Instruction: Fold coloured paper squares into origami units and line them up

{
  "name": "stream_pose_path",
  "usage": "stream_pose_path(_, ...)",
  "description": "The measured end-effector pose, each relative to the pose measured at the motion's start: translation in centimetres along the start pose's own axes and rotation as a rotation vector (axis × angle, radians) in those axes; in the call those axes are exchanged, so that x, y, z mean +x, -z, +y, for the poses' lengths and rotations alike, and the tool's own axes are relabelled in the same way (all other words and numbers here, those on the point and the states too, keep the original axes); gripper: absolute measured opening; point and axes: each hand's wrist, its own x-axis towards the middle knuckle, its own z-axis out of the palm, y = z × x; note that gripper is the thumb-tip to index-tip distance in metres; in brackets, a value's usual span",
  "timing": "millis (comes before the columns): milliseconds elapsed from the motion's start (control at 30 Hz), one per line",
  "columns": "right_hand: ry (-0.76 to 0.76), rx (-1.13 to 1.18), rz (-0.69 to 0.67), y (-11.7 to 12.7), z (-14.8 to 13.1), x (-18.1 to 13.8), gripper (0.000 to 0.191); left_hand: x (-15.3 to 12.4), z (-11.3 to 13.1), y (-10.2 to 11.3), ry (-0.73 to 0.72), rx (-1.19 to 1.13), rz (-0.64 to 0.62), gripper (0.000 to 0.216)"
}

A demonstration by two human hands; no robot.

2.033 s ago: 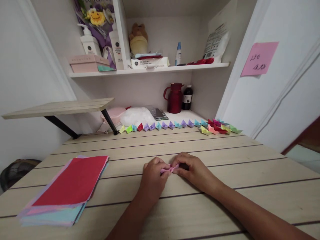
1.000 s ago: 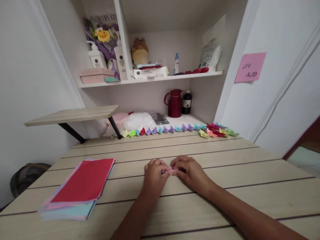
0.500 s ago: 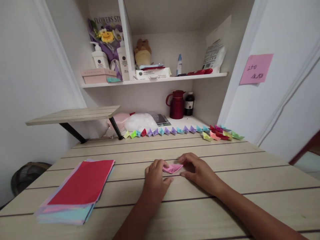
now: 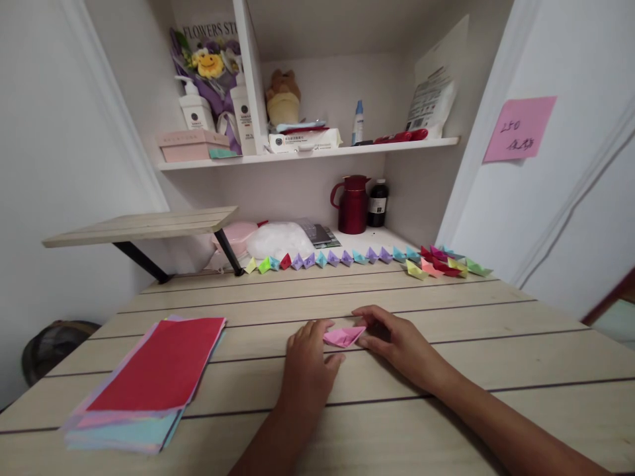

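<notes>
A small pink paper boat (image 4: pixel 343 337) lies on the tabletop between my hands, long and low with pointed ends. My left hand (image 4: pixel 308 354) is at its left end: the fingertips touch or nearly touch the paper, while the thumb stands apart below. Around the right tip, the thumb and fingers of my right hand (image 4: pixel 389 337) are closed, and they partly hide that end. To the left lies a stack of coloured paper sheets, with a red sheet (image 4: pixel 161 363) on top and blue sheets (image 4: pixel 126 431) showing underneath.
Folded paper boats (image 4: pixel 333 259) stand in a row along the table's back edge, with a cluster of boats (image 4: pixel 446 266) at its right end. A small raised shelf (image 4: pixel 143 223) stands back left. Behind, a red jug (image 4: pixel 352 206) and a dark bottle (image 4: pixel 378 203) stand beneath the wall shelf (image 4: pixel 307 156).
The right thumb and fingers have drawn in closer around the boat's right tip. The left hand stays at the left end. The whole view has shifted slightly.
</notes>
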Motion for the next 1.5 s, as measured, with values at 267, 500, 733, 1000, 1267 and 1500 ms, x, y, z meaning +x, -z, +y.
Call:
stream_pose_path(267,-0.064,0.109,0.069,-0.2,0.6,0.0,0.036,-1.0,0.8,0.6,0.018,-0.027,-0.111,0.055)
stream_pose_path(500,-0.075,0.129,0.051,-0.1,0.5,0.0,0.032,-1.0,0.5,0.6,0.043,-0.095,-0.086,0.057)
stream_pose_path(733,-0.057,0.102,0.001,0.8,0.5,0.2,0.025,-0.8,-0.2,0.7,0.121,-0.057,-0.045,0.053)
stream_pose_path(1000,-0.032,0.181,-0.114,1.4,0.3,-0.2,0.042,-0.7,-0.8,0.6,0.104,-0.059,-0.019,0.056)
stream_pose_path(1267,0.095,-0.038,-0.106,0.6,-0.2,-0.5,0.019,-0.6,-0.3,0.4,0.086,-0.064,0.049,0.061)
stream_pose_path(1500,0.306,-0.213,-0.139,-0.2,-1.0,-0.5,0.008,-0.6,-0.4,0.6,0.136,-0.173,0.13,0.036)
